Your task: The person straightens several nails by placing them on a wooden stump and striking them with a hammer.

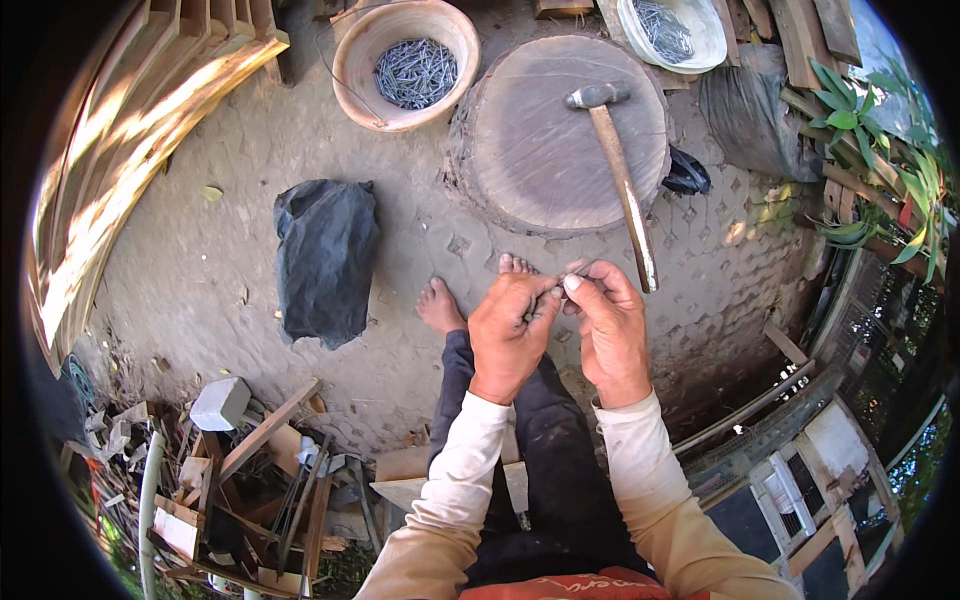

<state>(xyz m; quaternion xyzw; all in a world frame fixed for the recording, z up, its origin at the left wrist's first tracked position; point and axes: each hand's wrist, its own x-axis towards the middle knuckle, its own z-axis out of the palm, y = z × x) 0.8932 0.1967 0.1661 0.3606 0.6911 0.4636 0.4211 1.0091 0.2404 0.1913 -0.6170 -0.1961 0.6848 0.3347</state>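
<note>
My left hand (pixel 507 328) and my right hand (pixel 610 325) meet in front of me, above my lap and feet. Thumbs and fingertips of both are pinched together around something small, thin and dark, too hidden to name. Just beyond them stands a round wooden stump (pixel 530 130) with a cut flat top. Across its right side lies a hammer (pixel 622 172), its metal head away from me and its wooden handle reaching past the rim toward my right hand. A clay bowl (pixel 352 60) holding many grey nails (pixel 416 74) sits beyond the stump to the left.
A white bowl (pixel 712 30) with more nails stands at the far right. A dark plastic bag (pixel 325 260) lies on the floor to my left. Wooden boards (pixel 150 150) lean at the far left, scrap wood (pixel 250 470) piles near left, and green plants (pixel 850 120) grow at right.
</note>
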